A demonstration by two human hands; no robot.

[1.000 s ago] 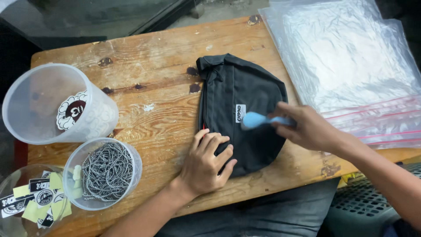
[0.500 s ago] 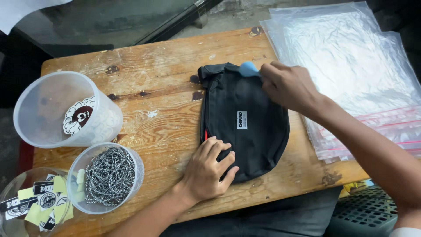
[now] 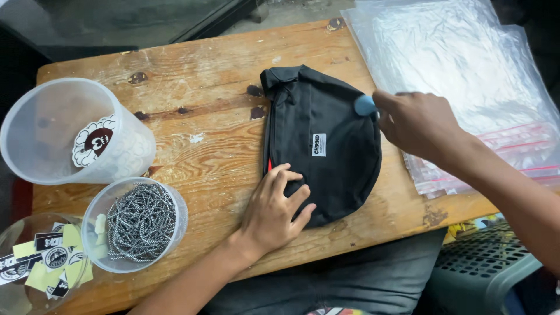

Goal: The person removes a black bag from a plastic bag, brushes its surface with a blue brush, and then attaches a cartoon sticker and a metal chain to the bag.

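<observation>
A black fabric pouch bag (image 3: 326, 125) with a small white label lies flat on the wooden table (image 3: 204, 134). My left hand (image 3: 274, 207) presses palm-down, fingers spread, on the bag's near left corner. My right hand (image 3: 417, 125) is closed around a small light-blue tool (image 3: 364, 105), whose tip rests at the bag's right edge; most of the tool is hidden in the fist.
A stack of clear zip plastic bags (image 3: 466, 76) covers the table's right side. At left stand an empty clear tub with a round sticker (image 3: 70, 134), a tub of metal ball chains (image 3: 137, 224) and a tub of stickers (image 3: 35, 262). A grey crate (image 3: 484, 265) sits below right.
My right hand swept the blue tool from the bag's middle up to its top edge, then back down to the right edge. My left hand has stayed pressed on the bag.
</observation>
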